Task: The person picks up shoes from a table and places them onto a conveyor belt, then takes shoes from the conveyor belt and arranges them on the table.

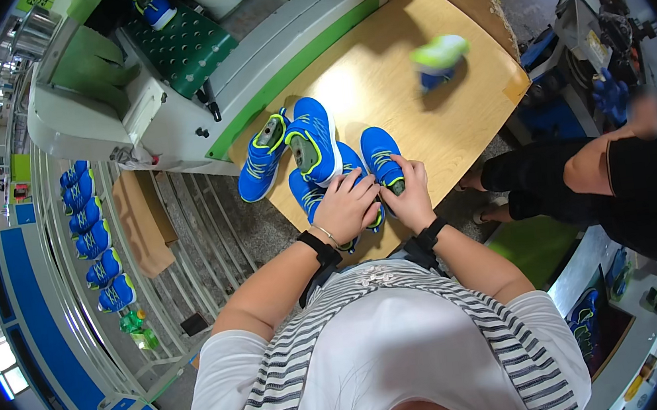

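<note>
On the wooden table (347,75) in front of me lies a group of blue sneakers with yellow-green trim. My right hand (411,196) grips one blue sneaker (379,150) by its heel end, toe pointing away from me. Close beside it, my left hand (345,208) curls over another blue sneaker (306,195), which it partly hides. An upper sneaker (321,118) rests over the group, with a grey-green form in its opening. Left of that lies a tilted sneaker (256,175), also with a form inside.
A blurred blue sneaker with a lime sole (441,53) is at the table's far right. A machine with a green perforated belt (185,56) borders the far left. Several sneakers sit on a rack (92,238) at left. Another person (583,186) stands at right.
</note>
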A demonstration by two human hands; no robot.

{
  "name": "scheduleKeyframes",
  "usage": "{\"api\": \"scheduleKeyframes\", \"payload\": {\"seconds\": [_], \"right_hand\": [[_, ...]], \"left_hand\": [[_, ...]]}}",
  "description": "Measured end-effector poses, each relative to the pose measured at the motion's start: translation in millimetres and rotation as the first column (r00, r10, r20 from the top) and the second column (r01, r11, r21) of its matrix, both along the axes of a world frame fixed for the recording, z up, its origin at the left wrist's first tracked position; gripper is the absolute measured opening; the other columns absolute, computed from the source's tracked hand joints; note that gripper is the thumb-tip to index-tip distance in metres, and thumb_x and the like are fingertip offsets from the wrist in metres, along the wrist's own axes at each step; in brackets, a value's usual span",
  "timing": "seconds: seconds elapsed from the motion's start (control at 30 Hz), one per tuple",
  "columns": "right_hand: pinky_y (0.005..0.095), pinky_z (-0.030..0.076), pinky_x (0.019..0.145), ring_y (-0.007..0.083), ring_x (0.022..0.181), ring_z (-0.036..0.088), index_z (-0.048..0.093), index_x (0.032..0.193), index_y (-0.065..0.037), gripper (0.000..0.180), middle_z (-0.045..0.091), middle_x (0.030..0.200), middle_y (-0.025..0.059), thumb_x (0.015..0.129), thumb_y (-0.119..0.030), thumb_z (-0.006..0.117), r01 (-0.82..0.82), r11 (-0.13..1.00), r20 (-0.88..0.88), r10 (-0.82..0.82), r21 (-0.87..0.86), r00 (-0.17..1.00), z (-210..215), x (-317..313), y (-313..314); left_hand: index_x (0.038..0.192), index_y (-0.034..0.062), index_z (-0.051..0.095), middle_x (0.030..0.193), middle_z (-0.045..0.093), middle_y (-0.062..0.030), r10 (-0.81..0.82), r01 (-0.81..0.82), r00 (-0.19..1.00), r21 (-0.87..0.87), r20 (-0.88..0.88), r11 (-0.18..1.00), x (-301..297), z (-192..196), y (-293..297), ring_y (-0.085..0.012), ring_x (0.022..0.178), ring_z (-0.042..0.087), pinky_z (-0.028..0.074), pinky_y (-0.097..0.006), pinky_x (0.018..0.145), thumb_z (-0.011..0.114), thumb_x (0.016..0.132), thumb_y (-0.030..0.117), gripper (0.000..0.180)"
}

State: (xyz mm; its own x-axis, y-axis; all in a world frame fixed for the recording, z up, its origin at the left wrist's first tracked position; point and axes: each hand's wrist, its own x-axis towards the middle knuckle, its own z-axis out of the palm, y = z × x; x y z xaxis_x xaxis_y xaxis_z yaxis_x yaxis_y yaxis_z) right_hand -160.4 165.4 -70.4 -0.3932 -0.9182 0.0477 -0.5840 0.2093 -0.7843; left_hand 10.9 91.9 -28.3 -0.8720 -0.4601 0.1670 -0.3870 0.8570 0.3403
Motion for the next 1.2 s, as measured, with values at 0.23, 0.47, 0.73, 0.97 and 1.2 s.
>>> {"api": "scheduleKeyframes", "payload": {"seconds": [0.23, 0.47, 0.73, 0.97, 1.2], "right_hand": [[0.045, 0.04, 0.1, 0.0414, 0.114, 0.045, 0.041, 0.139, -0.009, 0.076, 0.044, 0.121, 0.022, 0.072, -0.011, 0.076, -0.031, 0.999, 0.038, 0.03, 0.013, 0.999, 0, -6, 3], [0.0411, 0.035, 0.109, 0.04, 0.125, 0.042, 0.028, 0.148, -0.004, 0.084, 0.039, 0.132, 0.0226, 0.076, -0.002, 0.072, -0.082, 0.995, 0.195, 0.069, 0.062, 0.978, 10, -10, 16], [0.0373, 0.032, 0.111, 0.0294, 0.132, 0.04, 0.033, 0.144, -0.003, 0.075, 0.041, 0.14, 0.0175, 0.079, -0.001, 0.069, 0.277, 0.961, 0.227, -0.273, 0.015, 0.935, 18, -45, 39], [0.0377, 0.032, 0.11, 0.0279, 0.132, 0.039, 0.022, 0.149, -0.003, 0.085, 0.034, 0.147, 0.0181, 0.08, -0.007, 0.071, 0.432, 0.901, 0.351, -0.392, -0.039, 0.851, -7, -59, 44], [0.0345, 0.035, 0.108, 0.0238, 0.128, 0.043, 0.031, 0.146, -0.001, 0.071, 0.044, 0.139, 0.0148, 0.085, -0.002, 0.066, 0.486, 0.869, 0.502, -0.382, -0.09, 0.776, 11, -75, 16]], "left_hand": [[0.117, 0.0059, 0.06, 0.122, 0.059, -0.0117, 0.153, -0.087, 0.974, 0.349, -0.166, 0.933, -14, 10, -18, -0.032, 0.117, 0.053, 0.04, -0.042, 0.096, 0.065, 0.086, 0.021, 0.035], [0.142, 0.0025, 0.034, 0.136, 0.047, -0.0225, 0.561, -0.518, 0.812, 0.243, -0.159, 0.82, -81, 13, -124, -0.0377, 0.127, 0.045, 0.036, -0.047, 0.105, 0.072, 0.078, 0.027, 0.079], [0.146, 0.0056, 0.031, 0.134, 0.05, -0.0229, 0.793, -0.837, 0.532, 0.322, 0.296, 0.442, -109, -19, -191, -0.0377, 0.126, 0.047, 0.032, -0.048, 0.108, 0.083, 0.066, 0.043, 0.102], [0.15, 0.0041, 0.02, 0.14, 0.034, -0.0246, 0.549, -0.436, 0.822, 0.456, -0.148, 0.776, -154, -65, -162, -0.039, 0.132, 0.036, 0.036, -0.043, 0.109, 0.086, 0.063, 0.029, 0.112], [0.145, -0.0013, 0.029, 0.131, 0.053, -0.0189, 0.659, -0.08, 0.745, 0.968, -0.101, 0.239, -143, -54, -184, -0.0298, 0.12, 0.054, 0.042, -0.038, 0.103, 0.072, 0.078, 0.015, 0.081]]}}
